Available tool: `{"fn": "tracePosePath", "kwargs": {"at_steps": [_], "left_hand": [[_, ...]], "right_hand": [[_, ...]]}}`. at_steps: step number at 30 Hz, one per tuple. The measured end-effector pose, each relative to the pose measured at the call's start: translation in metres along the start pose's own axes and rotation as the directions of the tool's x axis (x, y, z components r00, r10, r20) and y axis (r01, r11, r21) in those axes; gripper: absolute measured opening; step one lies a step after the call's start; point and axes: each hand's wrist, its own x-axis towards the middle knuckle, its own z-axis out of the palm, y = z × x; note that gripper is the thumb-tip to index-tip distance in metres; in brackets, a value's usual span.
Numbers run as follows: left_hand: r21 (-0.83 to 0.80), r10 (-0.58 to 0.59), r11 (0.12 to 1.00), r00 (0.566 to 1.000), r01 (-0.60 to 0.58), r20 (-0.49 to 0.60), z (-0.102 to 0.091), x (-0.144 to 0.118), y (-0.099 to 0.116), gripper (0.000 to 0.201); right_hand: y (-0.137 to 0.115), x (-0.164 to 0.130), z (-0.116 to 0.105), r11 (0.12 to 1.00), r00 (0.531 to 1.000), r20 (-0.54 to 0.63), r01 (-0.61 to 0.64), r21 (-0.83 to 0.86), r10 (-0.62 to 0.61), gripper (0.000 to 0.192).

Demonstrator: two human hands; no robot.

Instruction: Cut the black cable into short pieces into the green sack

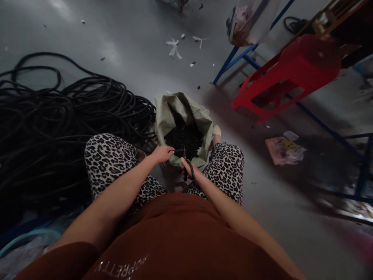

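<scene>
My left hand (pixel 163 154) is closed around a black rubber strip or hose (pixel 177 151), whose end points right over the near rim of a woven sack (pixel 162 116). In my right hand (pixel 189 168) are black-handled scissors (pixel 191 171), with the blades directed up at the strip's free end. Whether the blades touch the strip I cannot tell. The sack stands open between my knees, and many short black pieces (pixel 186 140) lie inside it. Left of the sack, a large heap of black hose (pixel 96 91) spreads over the floor in loops.
A red plastic stool (pixel 309 66) lies tilted at the right, near a blue metal frame (pixel 230 62). Flattened plastic packaging (pixel 284 149) rests on the floor. White scraps (pixel 174 48) are scattered beyond the sack. A light-blue rim (pixel 29 235) shows at the lower left.
</scene>
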Motion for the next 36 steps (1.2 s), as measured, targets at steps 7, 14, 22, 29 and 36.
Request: {"fn": "tracePosePath", "kwargs": {"at_steps": [7,14,22,29,36], "left_hand": [[-0.019,-0.009,1.000,0.999,0.010,0.033,-0.003,-0.002,0.002,0.032],[0.041,-0.014,0.999,0.998,0.012,0.060,-0.003,-0.001,0.002,0.034],[0.023,-0.022,1.000,0.998,0.020,0.062,-0.002,0.000,0.003,0.037],[0.000,0.012,1.000,0.999,-0.012,0.039,0.001,0.002,0.000,0.034],[-0.012,-0.006,1.000,1.000,0.007,0.019,0.002,0.003,-0.003,0.031]], "right_hand": [[0.003,0.004,-0.002,1.000,1.000,0.006,0.011,-0.017,-0.011,0.050],[0.007,0.010,-0.002,0.998,0.999,0.023,0.038,-0.041,-0.037,0.054],[0.007,0.005,0.001,0.999,0.999,0.000,0.039,-0.037,-0.039,0.052],[0.010,0.003,0.002,0.991,0.995,-0.053,0.078,-0.111,-0.084,0.051],[0.014,0.002,0.000,0.985,0.991,-0.065,0.105,-0.135,-0.115,0.049]]}}
